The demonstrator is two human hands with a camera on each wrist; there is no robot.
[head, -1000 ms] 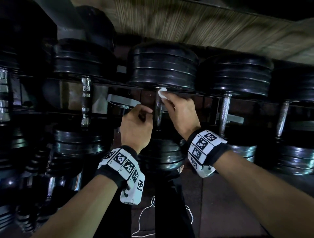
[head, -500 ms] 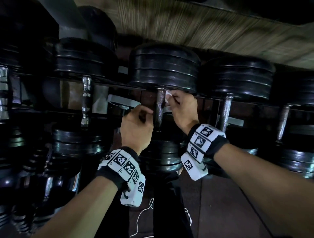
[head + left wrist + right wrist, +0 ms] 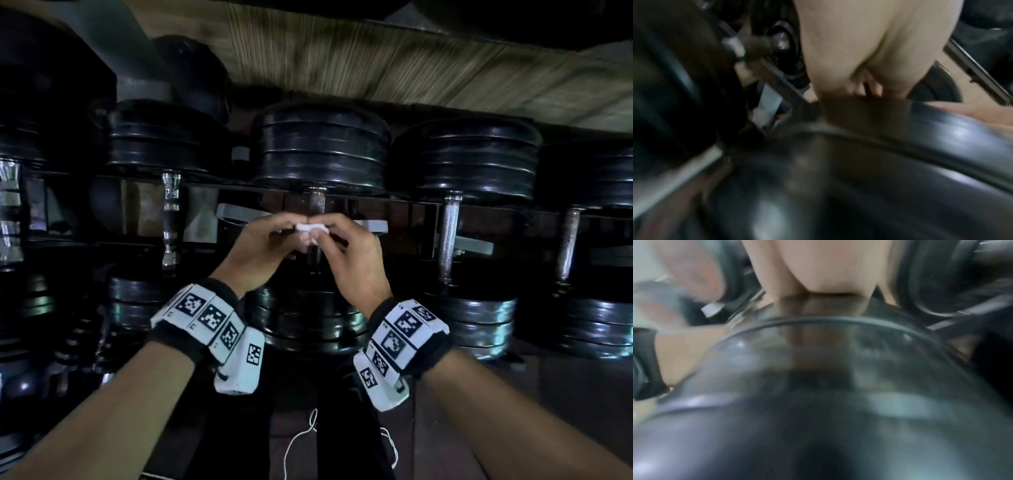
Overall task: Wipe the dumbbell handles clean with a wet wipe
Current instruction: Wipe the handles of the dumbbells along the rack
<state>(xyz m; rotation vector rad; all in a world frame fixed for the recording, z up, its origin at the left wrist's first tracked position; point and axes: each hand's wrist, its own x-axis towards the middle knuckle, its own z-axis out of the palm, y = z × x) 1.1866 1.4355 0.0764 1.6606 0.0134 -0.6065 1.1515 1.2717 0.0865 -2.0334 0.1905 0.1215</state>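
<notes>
In the head view a small folded white wet wipe [image 3: 311,228] is pinched between both hands in front of the middle dumbbell's handle [image 3: 317,202]. My left hand [image 3: 291,233] holds the wipe's left end and my right hand [image 3: 330,233] its right end, fingertips nearly touching. The handle's middle is hidden behind the hands. Its black plates sit above [image 3: 322,150] and below [image 3: 305,322]. Both wrist views are blurred: the left wrist view shows my palm [image 3: 859,48] over a black plate [image 3: 879,162], the right wrist view my palm [image 3: 828,264] over a plate [image 3: 828,386].
More dumbbells stand on the rack on both sides: one with a chrome handle [image 3: 170,219] to the left, two with steel handles [image 3: 448,233] [image 3: 568,240] to the right. A grey rack bracket [image 3: 239,214] runs behind the hands. A white cord [image 3: 301,438] lies on the floor.
My right hand came down from the top of the handle with the wipe. My left hand moved right to meet it, and both now pinch the wipe.
</notes>
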